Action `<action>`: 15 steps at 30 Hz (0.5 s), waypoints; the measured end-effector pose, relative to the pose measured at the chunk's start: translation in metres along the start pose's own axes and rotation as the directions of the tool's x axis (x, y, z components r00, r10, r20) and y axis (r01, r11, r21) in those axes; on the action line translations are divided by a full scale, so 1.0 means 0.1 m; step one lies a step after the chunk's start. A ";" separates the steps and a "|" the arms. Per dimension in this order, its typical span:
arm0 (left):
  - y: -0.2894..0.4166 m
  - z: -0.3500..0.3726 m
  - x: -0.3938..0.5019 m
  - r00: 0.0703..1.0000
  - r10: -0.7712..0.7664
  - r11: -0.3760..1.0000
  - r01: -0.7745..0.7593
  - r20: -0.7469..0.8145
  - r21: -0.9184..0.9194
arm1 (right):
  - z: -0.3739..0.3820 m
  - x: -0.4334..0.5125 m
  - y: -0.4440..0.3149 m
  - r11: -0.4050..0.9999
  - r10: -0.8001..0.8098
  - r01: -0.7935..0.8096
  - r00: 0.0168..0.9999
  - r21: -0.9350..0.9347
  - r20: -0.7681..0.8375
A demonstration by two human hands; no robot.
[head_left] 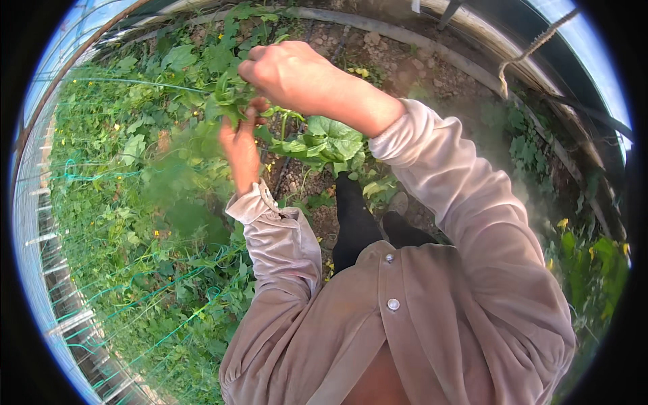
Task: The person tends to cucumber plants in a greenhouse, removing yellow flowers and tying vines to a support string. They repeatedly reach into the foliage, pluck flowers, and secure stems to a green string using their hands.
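Observation:
My left hand point(240, 139) grips a leafy green vine point(228, 96), thumb and fingers closed around its stem. Just above and to the right, my right hand point(286, 71) is curled tight on the upper part of that vine. The back of the hand faces me and hides the fingertips; a bit of green shows past the knuckles. Large green leaves point(334, 139) hang below my right wrist, over my trouser leg. A taut green string point(152, 83) runs in from the left toward the vine.
Dense climbing plants point(126, 212) with small yellow flowers fill the left side, crossed by several green strings point(167, 341). Dry soil point(400, 61) with clods lies ahead, bordered by a pale curved pipe point(385, 30). A frayed rope point(536, 43) hangs at upper right.

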State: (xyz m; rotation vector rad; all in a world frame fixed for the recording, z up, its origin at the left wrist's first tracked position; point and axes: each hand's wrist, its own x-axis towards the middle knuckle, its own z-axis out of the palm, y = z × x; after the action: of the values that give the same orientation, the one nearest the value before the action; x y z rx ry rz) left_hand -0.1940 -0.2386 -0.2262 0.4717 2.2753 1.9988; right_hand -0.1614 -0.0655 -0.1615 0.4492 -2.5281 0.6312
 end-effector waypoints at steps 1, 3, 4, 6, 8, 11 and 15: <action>-0.03 0.01 -0.01 0.998 0.062 0.995 -0.062 0.005 -0.079 | 0.00 -0.01 -0.03 0.998 -0.041 0.036 0.996 -0.061 -0.084; -0.11 -0.10 0.00 0.987 0.161 0.978 -0.158 -0.005 0.139 | 0.08 0.00 -0.19 0.993 0.097 -0.113 0.962 -0.047 -0.256; -0.15 -0.16 0.02 0.980 0.197 0.963 -0.196 0.014 0.184 | 0.07 0.00 -0.22 0.989 0.112 -0.142 0.876 -0.029 -0.470; -0.13 -0.14 0.02 0.979 0.198 0.969 -0.187 -0.053 0.162 | -0.04 -0.12 -0.31 0.968 0.250 -0.138 0.592 0.209 -0.766; -0.53 -0.44 0.23 0.946 0.305 0.936 -0.276 -0.113 0.217 | 0.12 -0.45 -0.55 0.817 0.475 -0.056 0.627 0.573 -0.617; -0.92 -1.00 0.73 0.986 0.163 0.984 -0.159 -0.044 0.083 | 0.89 -1.52 -0.58 0.641 0.521 -0.389 0.854 0.662 -0.003; -0.74 -0.71 0.47 0.920 0.391 0.695 -0.308 0.018 0.650 | 1.71 -3.25 -0.60 0.271 0.689 -0.887 0.450 0.374 0.568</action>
State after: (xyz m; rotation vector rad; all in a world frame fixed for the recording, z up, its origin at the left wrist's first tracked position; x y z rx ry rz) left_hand -0.2701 -0.3005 -0.2812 0.9157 3.1382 1.2962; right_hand 0.0664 -0.1408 -0.4457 -0.7494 -2.6085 2.0048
